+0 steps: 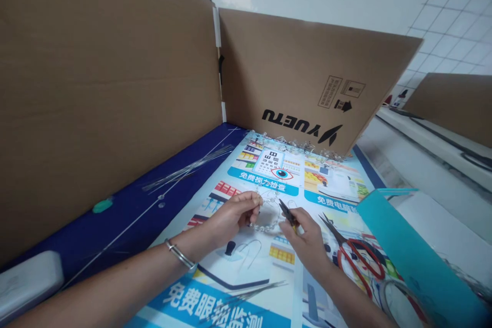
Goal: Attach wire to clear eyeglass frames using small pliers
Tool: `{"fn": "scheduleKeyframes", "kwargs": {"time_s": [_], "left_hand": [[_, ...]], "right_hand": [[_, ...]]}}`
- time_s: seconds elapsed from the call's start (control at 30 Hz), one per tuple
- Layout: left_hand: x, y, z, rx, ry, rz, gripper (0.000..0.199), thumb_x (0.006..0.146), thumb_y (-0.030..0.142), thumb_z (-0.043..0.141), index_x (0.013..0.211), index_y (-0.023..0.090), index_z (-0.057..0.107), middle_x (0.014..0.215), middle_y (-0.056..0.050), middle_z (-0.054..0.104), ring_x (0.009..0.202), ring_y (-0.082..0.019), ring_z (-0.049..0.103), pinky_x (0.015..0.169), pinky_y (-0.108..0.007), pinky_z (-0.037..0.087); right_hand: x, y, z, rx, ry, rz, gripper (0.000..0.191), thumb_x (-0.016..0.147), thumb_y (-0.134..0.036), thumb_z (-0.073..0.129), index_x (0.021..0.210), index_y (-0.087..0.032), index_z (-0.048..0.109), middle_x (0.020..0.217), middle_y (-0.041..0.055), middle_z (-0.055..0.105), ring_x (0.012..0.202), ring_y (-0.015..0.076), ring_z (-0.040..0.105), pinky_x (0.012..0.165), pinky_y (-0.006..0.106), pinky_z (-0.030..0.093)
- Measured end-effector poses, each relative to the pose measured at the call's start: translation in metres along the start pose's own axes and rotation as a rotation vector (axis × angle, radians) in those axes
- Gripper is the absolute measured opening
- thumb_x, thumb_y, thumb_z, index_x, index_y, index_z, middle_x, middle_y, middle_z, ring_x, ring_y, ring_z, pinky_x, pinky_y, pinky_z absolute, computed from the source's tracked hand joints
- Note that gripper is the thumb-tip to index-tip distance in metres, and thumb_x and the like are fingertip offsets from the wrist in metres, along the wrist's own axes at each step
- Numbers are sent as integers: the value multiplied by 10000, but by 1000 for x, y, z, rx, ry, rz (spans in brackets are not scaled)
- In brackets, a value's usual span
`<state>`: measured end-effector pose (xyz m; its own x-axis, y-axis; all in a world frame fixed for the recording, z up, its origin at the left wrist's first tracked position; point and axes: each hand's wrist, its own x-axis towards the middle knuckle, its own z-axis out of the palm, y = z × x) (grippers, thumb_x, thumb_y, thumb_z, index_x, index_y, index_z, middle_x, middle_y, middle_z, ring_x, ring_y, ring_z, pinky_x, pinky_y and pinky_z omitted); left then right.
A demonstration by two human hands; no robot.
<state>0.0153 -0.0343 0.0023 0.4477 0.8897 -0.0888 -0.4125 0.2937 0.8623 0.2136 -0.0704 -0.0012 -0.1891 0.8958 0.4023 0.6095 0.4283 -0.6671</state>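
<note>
Near the middle of the table, my left hand pinches a loop of clear beads on wire between thumb and fingertips. Just to its right, my right hand is closed around small dark-jawed pliers, with a bit of yellow handle showing. The plier jaws point up and left, close to the beaded loop; whether they touch it I cannot tell. Red-handled scissors lie to the right of my right hand. Loose thin wires rest on the printed sheet below my hands.
Cardboard panels stand at the back and left. Several beaded wire pieces line the back panel's foot. A wire bundle lies at left. A teal-sided box and a roll of clear tape sit at right.
</note>
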Motion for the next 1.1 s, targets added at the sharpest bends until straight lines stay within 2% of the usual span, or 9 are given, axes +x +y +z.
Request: {"fn": "scheduleKeyframes", "kwargs": {"time_s": [0.23, 0.6, 0.73, 0.83, 0.97, 1.1], "left_hand": [[-5, -1, 10, -171, -16, -62, 72, 772, 204, 559, 779, 136, 537, 604, 10, 489, 511, -68, 453, 540, -206, 375], [-4, -5, 7, -215, -31, -114, 71, 762, 191, 567, 785, 126, 548, 607, 6, 498, 512, -71, 469, 535, -207, 388], [-5, -9, 6, -196, -40, -180, 73, 758, 197, 573, 782, 134, 545, 595, 12, 485, 508, -70, 466, 513, -201, 371], [-7, -12, 8, -169, -61, -218, 76, 756, 202, 577, 771, 136, 541, 607, 12, 486, 494, -69, 461, 494, -203, 360], [-9, -14, 10, -164, -67, -206, 76, 757, 200, 577, 762, 133, 542, 625, 6, 496, 501, -68, 463, 505, -208, 369], [-8, -14, 10, -202, -31, -165, 85, 762, 210, 575, 793, 137, 546, 623, 8, 489, 532, -72, 470, 543, -211, 383]], "right_hand": [[-2, -7, -1, 116, -32, -51, 154, 769, -292, 575, 861, -186, 510, 787, 13, 481, 718, 133, 457, 662, 254, 383], [-2, -5, -2, 234, -90, 40, 121, 792, -304, 536, 822, -188, 522, 753, -5, 471, 703, 123, 455, 662, 246, 372], [-3, -4, -1, 242, -69, 100, 130, 788, -311, 539, 813, -184, 525, 753, -6, 478, 703, 120, 455, 659, 241, 368], [-2, 0, 1, 279, -7, 183, 147, 789, -323, 537, 829, -182, 524, 754, -8, 492, 698, 116, 453, 655, 236, 367], [1, 6, 3, 413, 52, 297, 164, 804, -348, 512, 803, -184, 510, 698, -23, 464, 637, 99, 413, 596, 223, 351], [0, 5, 4, 538, -4, 331, 171, 803, -350, 513, 780, -181, 509, 656, -32, 430, 608, 92, 387, 568, 219, 334]]}}
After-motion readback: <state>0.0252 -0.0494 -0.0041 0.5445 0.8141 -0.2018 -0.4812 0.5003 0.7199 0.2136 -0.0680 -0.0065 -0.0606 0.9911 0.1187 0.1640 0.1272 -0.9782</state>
